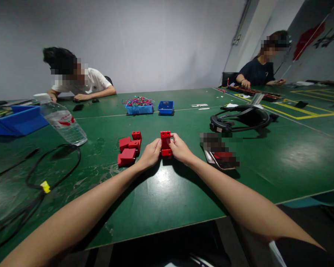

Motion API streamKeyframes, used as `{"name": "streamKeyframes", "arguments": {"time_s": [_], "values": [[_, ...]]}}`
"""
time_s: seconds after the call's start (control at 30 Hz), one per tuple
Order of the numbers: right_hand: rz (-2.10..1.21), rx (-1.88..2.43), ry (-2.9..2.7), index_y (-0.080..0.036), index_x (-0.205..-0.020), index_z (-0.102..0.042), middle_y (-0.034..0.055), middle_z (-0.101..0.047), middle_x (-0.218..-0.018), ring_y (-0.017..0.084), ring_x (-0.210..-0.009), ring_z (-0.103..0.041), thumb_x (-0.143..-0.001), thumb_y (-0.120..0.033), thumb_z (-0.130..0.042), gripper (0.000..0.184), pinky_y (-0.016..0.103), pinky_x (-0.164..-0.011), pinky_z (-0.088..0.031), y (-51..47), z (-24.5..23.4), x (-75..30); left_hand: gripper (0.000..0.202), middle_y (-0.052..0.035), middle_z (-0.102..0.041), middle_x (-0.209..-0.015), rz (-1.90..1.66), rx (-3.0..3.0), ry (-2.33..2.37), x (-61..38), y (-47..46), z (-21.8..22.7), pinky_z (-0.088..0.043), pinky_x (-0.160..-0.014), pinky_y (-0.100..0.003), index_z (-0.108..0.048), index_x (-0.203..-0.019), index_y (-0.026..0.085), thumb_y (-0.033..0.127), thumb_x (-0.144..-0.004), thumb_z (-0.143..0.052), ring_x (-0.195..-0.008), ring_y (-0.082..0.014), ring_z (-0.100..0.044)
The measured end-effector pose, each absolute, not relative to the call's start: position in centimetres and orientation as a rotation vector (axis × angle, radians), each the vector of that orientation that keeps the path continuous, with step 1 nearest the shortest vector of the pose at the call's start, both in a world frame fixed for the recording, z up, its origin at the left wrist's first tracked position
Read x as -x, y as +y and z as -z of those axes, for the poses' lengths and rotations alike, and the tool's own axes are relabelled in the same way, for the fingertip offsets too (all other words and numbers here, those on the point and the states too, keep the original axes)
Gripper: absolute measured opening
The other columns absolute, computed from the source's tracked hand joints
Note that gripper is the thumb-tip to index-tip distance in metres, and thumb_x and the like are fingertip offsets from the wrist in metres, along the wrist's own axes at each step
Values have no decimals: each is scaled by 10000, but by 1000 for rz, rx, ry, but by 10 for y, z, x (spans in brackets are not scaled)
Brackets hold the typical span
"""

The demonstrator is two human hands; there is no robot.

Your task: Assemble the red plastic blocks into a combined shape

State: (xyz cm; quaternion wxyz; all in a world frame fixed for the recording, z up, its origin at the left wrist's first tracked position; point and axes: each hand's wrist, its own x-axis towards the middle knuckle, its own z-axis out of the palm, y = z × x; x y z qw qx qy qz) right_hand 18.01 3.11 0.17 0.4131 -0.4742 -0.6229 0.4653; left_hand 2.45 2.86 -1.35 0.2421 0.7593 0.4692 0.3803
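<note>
Between my two hands, just above the green table, is a red block-shaped part (166,143) with small dark holes at its upper and lower ends. My left hand (150,154) grips its left side, the thumb along the edge. On the other side my right hand (180,149) is closed around the right edge. The fingers behind the part are hidden. To the left of my left hand lies a small group of similar red blocks (127,157), some stacked or leaning against each other.
A tilted water bottle (64,122), black cable (35,185) and blue bin (19,120) are on the left. Behind my hands stand a blue tray of colourful small parts (139,108) and another blue tray (166,107). A phone (218,154) and headset (241,118) lie right. Two people sit across the table.
</note>
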Motion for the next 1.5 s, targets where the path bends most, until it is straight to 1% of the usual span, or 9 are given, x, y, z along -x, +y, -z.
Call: {"name": "streamKeyframes", "arguments": {"time_s": [0.13,0.27,0.43,0.53,0.8,1.03,1.17,1.37,1.5], "values": [[-1129,1216,-1620,-208,-1093,-466,-34,-604,-712,129,-589,-591,-939,-172,-409,169,229,-542,-474,29,-4,-181,426,-71,-667,-861,-1031,-2094,1318,-24,26,13,-470,-757,-316,-576,-882,178,447,-987,-262,-775,-202,-614],[-1153,1205,-1637,-205,-1121,-458,-29,-603,-714,137,-594,-605,-947,-184,-397,186,235,-527,-486,29,-5,-182,432,-63,-667,-845,-1039,-2110,1327,-24,24,12,-464,-731,-303,-579,-873,181,447,-989,-259,-759,-195,-610],[-1202,1184,-1589,-218,-1102,-455,-38,-593,-698,130,-540,-589,-935,-204,-416,172,229,-464,-480,27,-7,-181,445,-57,-666,-834,-1063,-2103,1303,-25,21,9,-473,-747,-308,-600,-908,177,446,-993,-256,-764,-197,-612],[-1221,1177,-1572,-222,-1085,-457,-36,-605,-703,124,-529,-582,-932,-222,-426,156,228,-455,-486,26,-8,-181,450,-61,-668,-847,-1068,-2108,1299,-25,20,8,-475,-746,-313,-603,-915,177,451,-994,-256,-764,-197,-610],[-1157,1215,-1613,-212,-1116,-465,-19,-626,-727,140,-561,-602,-934,-184,-401,195,256,-520,-503,26,-6,-181,423,-79,-678,-854,-1064,-2103,1307,-23,23,10,-489,-747,-332,-594,-875,169,424,-989,-277,-774,-208,-626],[-1077,1237,-1667,-199,-1138,-462,2,-649,-761,159,-626,-628,-922,-149,-408,228,265,-571,-504,26,-8,-181,420,-92,-694,-903,-1059,-2092,1297,-25,22,8,-490,-781,-345,-599,-910,170,429,-985,-277,-817,-221,-642],[-1063,1244,-1673,-208,-1129,-465,7,-667,-785,152,-615,-627,-914,-142,-410,232,264,-576,-509,25,-8,-182,415,-97,-697,-911,-1041,-2096,1310,-24,22,6,-488,-792,-356,-602,-907,168,418,-982,-279,-825,-226,-640],[-1100,1222,-1631,-211,-1121,-466,5,-662,-776,151,-596,-624,-912,-160,-424,219,271,-559,-524,28,-4,-181,430,-81,-689,-888,-1034,-2079,1264,-22,25,8,-491,-800,-343,-604,-908,168,450,-981,-287,-815,-214,-634],[-1245,1179,-1460,-221,-1108,-460,-2,-651,-780,148,-563,-614,-910,-170,-408,211,275,-504,-534,28,-1,-175,483,-65,-673,-857,-1073,-2018,1244,-24,23,8,-495,-784,-332,-611,-935,162,490,-990,-261,-784,-197,-617]]}}
